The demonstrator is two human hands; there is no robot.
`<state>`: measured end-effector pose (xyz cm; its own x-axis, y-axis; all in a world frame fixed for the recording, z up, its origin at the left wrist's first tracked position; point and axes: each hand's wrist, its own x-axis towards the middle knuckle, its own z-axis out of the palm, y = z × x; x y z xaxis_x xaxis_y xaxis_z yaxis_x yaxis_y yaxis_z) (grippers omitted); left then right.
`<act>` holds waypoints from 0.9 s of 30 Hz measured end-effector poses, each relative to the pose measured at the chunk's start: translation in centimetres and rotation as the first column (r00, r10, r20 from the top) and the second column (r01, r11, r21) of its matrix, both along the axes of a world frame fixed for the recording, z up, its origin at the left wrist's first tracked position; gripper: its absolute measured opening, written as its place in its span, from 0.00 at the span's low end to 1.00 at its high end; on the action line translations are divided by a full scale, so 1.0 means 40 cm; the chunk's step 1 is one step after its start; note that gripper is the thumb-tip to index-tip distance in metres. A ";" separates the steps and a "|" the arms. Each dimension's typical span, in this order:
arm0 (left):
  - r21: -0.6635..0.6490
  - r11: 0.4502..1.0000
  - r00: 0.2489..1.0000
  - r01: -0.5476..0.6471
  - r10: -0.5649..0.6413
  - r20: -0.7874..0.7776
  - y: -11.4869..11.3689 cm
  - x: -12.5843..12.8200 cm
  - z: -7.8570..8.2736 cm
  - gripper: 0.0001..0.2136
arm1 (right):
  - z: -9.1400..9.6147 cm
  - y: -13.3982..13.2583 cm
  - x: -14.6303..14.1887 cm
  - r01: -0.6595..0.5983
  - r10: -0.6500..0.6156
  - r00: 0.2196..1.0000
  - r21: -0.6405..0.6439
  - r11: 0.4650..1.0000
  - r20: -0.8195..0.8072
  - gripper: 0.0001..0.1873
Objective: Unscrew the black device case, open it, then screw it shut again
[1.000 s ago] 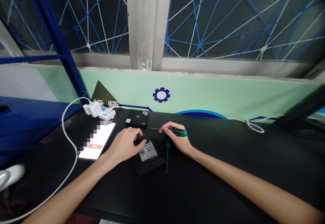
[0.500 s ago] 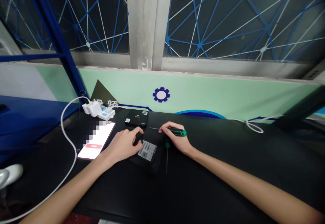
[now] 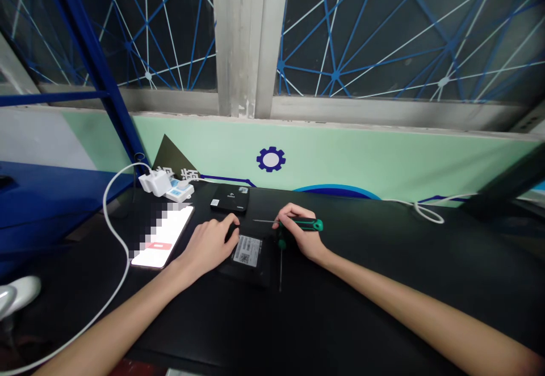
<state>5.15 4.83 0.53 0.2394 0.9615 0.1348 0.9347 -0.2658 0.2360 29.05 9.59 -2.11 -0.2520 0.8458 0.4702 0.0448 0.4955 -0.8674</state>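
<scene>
A flat black box (image 3: pixel 259 274) with a white printed label (image 3: pixel 247 251) on its upper face lies on the dark table. At its back left corner, my left hand (image 3: pixel 213 244) is closed, thumb and fingers round a dark edge that blends with the box. My right hand (image 3: pixel 300 229) grips a green-and-black screwdriver (image 3: pixel 313 225), its thin shaft pointing left above the table behind the box. A second green-handled screwdriver (image 3: pixel 281 245) lies just right of the box, shaft toward me; part of its handle is hidden by my right hand.
Another black box (image 3: pixel 230 199) lies farther back. To the left are a lit phone (image 3: pixel 159 239), a white power strip (image 3: pixel 179 190) with a plugged-in charger (image 3: pixel 155 183), and a looping white cable (image 3: pixel 111 217). A white object (image 3: pixel 23 291) stands at the left edge. The wall (image 3: pixel 340 163) borders the table behind.
The labelled box has turned slightly and appears to lie flatter. My left thumb has come nearer the fingers. My right hand and its screwdriver have shifted a little to the right.
</scene>
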 end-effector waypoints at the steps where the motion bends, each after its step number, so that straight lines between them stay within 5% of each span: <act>1: -0.003 1.000 1.000 -0.007 0.007 -0.007 0.000 0.001 0.000 0.12 | 0.000 -0.001 0.002 -0.007 0.007 1.000 0.010 1.000 -0.003 0.16; 13: 0.023 0.998 0.996 -0.054 0.056 -0.071 0.001 0.005 -0.007 0.09 | -0.012 0.009 0.010 -0.055 0.049 0.983 -0.027 0.998 -0.176 0.19; 27: 0.027 1.000 0.990 -0.007 0.011 -0.140 0.000 0.004 -0.003 0.14 | 0.007 0.012 0.013 -0.042 0.042 0.992 0.007 0.999 -0.118 0.22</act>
